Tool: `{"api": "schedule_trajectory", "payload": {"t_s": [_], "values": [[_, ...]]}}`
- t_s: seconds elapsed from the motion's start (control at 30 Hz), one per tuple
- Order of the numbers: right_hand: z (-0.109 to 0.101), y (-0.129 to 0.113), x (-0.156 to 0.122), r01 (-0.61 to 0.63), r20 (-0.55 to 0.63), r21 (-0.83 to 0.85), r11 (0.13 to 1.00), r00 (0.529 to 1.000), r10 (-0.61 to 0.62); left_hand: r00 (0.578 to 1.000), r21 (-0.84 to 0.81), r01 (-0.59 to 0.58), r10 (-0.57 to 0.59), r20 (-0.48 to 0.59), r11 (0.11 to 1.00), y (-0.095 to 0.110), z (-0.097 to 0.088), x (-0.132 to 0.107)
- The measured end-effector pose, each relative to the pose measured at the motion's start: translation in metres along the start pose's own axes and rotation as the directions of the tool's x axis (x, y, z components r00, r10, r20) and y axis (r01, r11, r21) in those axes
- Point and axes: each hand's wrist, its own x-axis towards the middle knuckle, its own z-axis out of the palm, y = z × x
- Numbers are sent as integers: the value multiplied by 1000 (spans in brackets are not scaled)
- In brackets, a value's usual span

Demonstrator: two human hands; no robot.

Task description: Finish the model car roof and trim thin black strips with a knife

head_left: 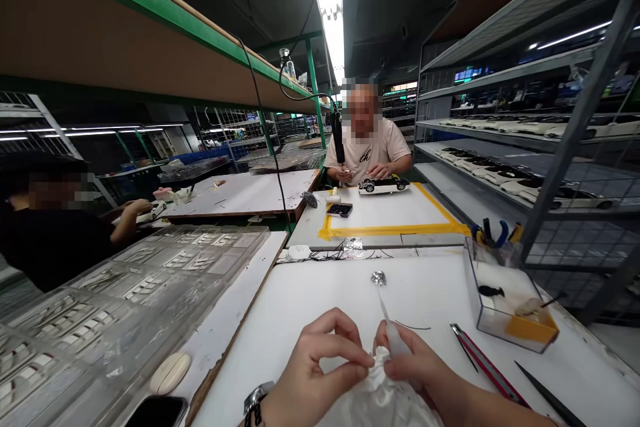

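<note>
At the front of the white worktable (280,307), my right hand (430,370) is closed around a translucent white squeeze bottle (396,339) with a long thin tip. The tip points away from me toward a small crumpled piece of foil (379,277). Bunched white cloth (383,390) hangs beneath both hands, its upper edge against the bottle and right thumb. My left hand (325,367) pinches the cloth's gathered edge between thumb and fingertips. Anything smaller between those fingertips is hidden. A short dark wire (413,326) lies just beyond my right hand.
A red utility knife (487,363) and black tweezers (545,390) lie right, near a clear box (515,327). Left are parts trays (125,293), a beige mouse (170,373) and a phone (157,411). Two co-workers handle model cars; one car (384,185) stands ahead. Shelves flank the right.
</note>
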Motion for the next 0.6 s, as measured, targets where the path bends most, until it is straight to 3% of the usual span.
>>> {"api": "schedule_trajectory", "payload": {"t_s": [0.2, 0.33, 0.5, 0.6], "values": [[-3, 2, 5, 28, 15, 16, 999, 999, -28, 997, 63, 8, -13, 75, 998, 0, -3, 1], [-5, 4, 7, 36, 7, 9, 999, 999, -36, 989, 222, 43, -73, 128, 974, 5, 0, 2], [-1, 0, 5, 92, -65, 15, 996, 994, -90, 969, 559, 121, -219, 112, 820, 9, 8, 4], [1, 0, 5, 130, -106, 7, 991, 986, -129, 955, 693, 97, -263, 136, 714, 5, 11, 5]]}}
